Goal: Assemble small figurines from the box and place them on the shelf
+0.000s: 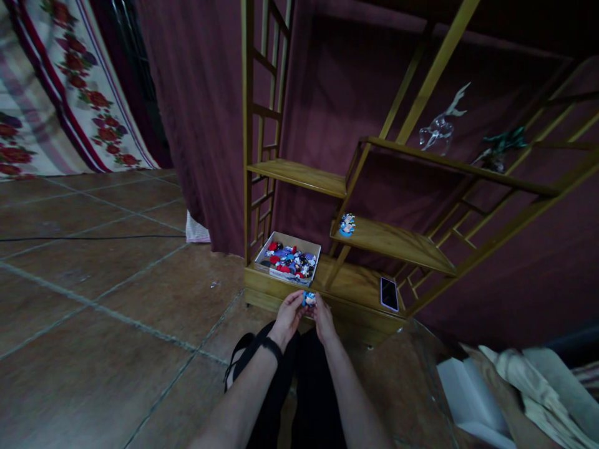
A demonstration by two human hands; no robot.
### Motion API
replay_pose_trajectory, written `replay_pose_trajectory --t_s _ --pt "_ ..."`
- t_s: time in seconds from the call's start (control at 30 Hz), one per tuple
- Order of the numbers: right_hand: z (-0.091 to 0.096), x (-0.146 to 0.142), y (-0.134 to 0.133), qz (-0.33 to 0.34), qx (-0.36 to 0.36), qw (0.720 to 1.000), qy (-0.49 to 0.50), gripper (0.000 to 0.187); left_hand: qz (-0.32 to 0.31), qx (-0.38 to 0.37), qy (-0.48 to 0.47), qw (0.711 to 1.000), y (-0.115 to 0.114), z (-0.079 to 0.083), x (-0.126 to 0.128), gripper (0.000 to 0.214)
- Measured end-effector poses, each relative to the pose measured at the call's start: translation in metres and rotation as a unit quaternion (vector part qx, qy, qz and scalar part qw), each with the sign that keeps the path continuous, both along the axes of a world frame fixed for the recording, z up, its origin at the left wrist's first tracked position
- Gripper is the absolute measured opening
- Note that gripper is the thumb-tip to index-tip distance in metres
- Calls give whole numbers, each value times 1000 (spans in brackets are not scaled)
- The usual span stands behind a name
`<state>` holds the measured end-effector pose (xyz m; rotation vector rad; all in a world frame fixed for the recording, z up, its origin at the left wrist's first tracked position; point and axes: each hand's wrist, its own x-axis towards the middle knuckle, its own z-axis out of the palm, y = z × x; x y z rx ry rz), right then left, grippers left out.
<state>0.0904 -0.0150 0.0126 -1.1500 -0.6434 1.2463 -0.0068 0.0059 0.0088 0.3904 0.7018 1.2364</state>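
Note:
Between my two hands is a small blue and white figurine (pixel 309 299), held over my knees just in front of the shelf's base. My left hand (pixel 291 312) pinches it from the left, and my right hand (pixel 322 315) grips its right side. Beyond them, on the bottom shelf, sits a shallow cardboard box (pixel 293 279) filled with several small figures in red, purple, white and black. Similar blue and white figurines (pixel 347 223) stand at the left end of the middle shelf.
A phone (pixel 389 294) lies on the bottom shelf (pixel 358 284) to the right. Higher up stand a clear glass ornament (pixel 437 134) and a dark green ornament (pixel 503 146). A white box (pixel 472 396) and cloths (pixel 533 380) are at lower right. A cable (pixel 93 238) crosses the tiled floor.

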Motion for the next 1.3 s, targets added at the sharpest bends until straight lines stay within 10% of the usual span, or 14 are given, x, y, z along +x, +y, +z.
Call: replay_pose_trajectory --t_s 1.3 --pt "-17 10 7 -87 52 991 -87 29 -33 56 4 998 -9 1 4 36"
